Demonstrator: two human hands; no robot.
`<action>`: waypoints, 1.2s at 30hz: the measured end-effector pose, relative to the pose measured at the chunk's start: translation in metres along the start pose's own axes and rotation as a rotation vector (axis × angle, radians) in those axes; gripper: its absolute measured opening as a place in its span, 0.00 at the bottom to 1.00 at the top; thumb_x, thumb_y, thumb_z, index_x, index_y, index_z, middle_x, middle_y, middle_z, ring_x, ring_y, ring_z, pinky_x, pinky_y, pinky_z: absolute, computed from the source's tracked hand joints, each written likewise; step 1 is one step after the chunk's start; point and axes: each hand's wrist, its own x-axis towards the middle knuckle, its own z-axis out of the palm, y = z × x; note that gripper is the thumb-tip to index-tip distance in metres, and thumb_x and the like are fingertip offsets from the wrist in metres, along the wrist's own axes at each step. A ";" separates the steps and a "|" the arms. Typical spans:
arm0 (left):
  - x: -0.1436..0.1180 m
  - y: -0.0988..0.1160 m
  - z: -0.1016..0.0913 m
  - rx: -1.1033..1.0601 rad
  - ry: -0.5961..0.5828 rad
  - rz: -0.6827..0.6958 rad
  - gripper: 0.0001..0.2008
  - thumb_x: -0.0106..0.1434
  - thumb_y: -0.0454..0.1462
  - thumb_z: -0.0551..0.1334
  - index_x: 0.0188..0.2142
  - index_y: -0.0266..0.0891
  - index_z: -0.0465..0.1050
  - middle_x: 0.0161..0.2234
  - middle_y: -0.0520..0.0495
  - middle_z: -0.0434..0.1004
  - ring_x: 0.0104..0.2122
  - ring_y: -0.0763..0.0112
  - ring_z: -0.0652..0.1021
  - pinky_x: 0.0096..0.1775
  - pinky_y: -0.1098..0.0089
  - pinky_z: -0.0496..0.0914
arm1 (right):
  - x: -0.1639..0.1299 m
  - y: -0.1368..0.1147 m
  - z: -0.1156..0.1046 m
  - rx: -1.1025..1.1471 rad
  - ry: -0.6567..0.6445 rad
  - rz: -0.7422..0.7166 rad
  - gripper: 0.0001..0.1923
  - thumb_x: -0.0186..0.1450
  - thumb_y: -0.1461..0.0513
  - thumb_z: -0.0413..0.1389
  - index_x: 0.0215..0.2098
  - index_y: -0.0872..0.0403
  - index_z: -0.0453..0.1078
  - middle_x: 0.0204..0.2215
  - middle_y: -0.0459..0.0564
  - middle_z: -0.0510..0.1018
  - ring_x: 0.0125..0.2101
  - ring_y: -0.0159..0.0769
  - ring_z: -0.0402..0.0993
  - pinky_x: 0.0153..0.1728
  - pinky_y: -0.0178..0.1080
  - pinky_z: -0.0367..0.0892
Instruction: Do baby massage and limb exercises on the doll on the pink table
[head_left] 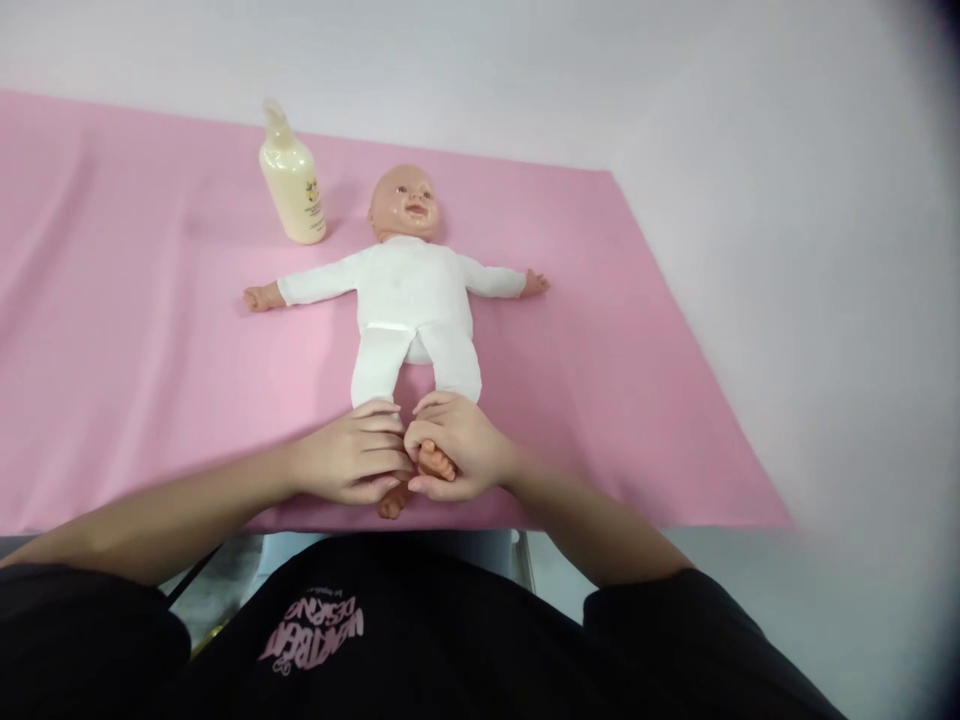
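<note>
The left hand and right hand met at the near edge of the pink sheet, both closed around the feet of the doll. The left fingers lay pressed together and curled over one foot, only its toes showing below them. The right fingers wrapped the other foot, its toes peeking out between thumb and forefinger. The doll lay on its back, beyond the fingertips, arms flung wide and legs in white pointing toward the hands. Farther off, past the doll's shoulder on the left hand's side, a cream bottle stood upright, well apart from both hands.

The step in hand looked like rubbing or kneading the feet. Any next move would likely call for a gentle, even squeeze, as the feet hung near the sheet's edge and a pull could drag the doll toward it.
</note>
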 end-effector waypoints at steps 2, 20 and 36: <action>0.000 0.000 0.000 0.007 -0.006 -0.001 0.07 0.69 0.36 0.60 0.42 0.41 0.77 0.39 0.46 0.84 0.43 0.63 0.78 0.57 0.58 0.70 | 0.000 0.002 -0.001 0.020 -0.081 0.048 0.15 0.67 0.48 0.54 0.31 0.49 0.61 0.20 0.40 0.72 0.23 0.32 0.71 0.44 0.43 0.71; -0.002 -0.006 0.003 -0.024 0.007 0.027 0.08 0.70 0.34 0.58 0.40 0.42 0.77 0.32 0.48 0.83 0.39 0.64 0.78 0.50 0.61 0.73 | 0.005 0.007 -0.003 0.284 -0.228 0.228 0.04 0.58 0.64 0.55 0.24 0.52 0.67 0.18 0.35 0.65 0.21 0.26 0.60 0.44 0.39 0.67; -0.002 -0.011 0.005 -0.004 0.002 0.003 0.10 0.71 0.35 0.56 0.37 0.43 0.77 0.29 0.48 0.82 0.37 0.64 0.78 0.46 0.62 0.74 | 0.008 0.004 -0.008 0.163 -0.450 0.251 0.23 0.69 0.53 0.57 0.19 0.53 0.65 0.17 0.38 0.67 0.21 0.26 0.57 0.39 0.37 0.63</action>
